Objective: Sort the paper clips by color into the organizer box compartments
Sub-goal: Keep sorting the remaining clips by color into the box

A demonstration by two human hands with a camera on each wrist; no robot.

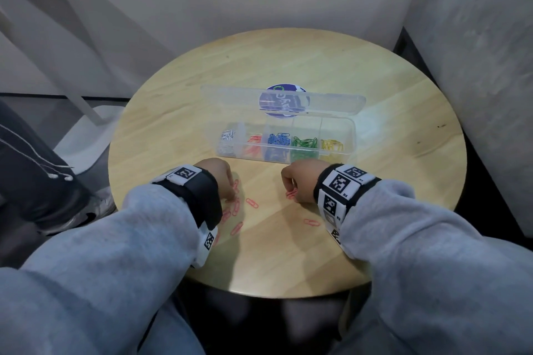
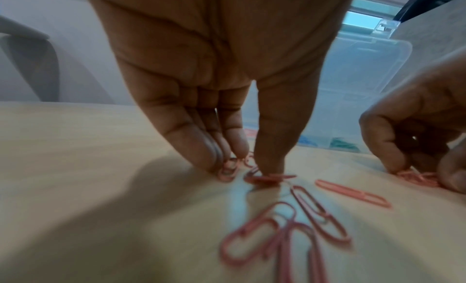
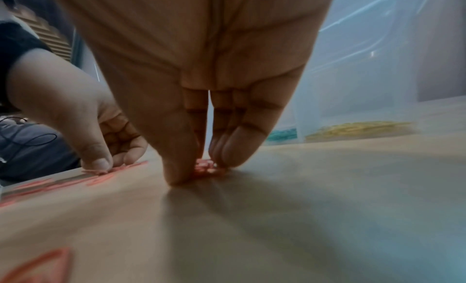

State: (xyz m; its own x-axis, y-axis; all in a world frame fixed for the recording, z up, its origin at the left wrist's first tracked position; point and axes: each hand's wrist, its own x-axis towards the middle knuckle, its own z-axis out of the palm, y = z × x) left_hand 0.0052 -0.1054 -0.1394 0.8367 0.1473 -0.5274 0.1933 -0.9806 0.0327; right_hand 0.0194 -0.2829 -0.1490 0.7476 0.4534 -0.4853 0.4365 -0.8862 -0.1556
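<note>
Both hands are down on the table, each gathering pink paper clips. The left hand (image 1: 219, 179) has its fingertips (image 2: 268, 163) and thumb pressed onto a few clips on the wood, drawn close together as if to pinch them up; the clips lie flat, so it is more a press than a firm hold. The right hand (image 1: 300, 183) is narrowed to a pinch, thumb against fingers, around a small bunch of pink clips (image 3: 206, 166) right at the surface, probably because flat wire clips are easiest to lift by squeezing several together.

From largest to smallest: a round wooden table (image 1: 403, 101) fills the view. Beyond the hands sits a clear organizer box (image 1: 350, 135), its lid (image 1: 230, 98) folded open and back so the compartments stay reachable. From left to right they hold white, pink, blue, green and yellow clips, so most sorting looks done. A round purple sticker (image 1: 284, 94) shows through the lid.

Smallest are the loose pink clips (image 1: 251, 202) scattered on the wood near and between both hands, close to the front edge; one lies apart near the right wrist (image 1: 311, 222). These likely belong in the second compartment from the left.
</note>
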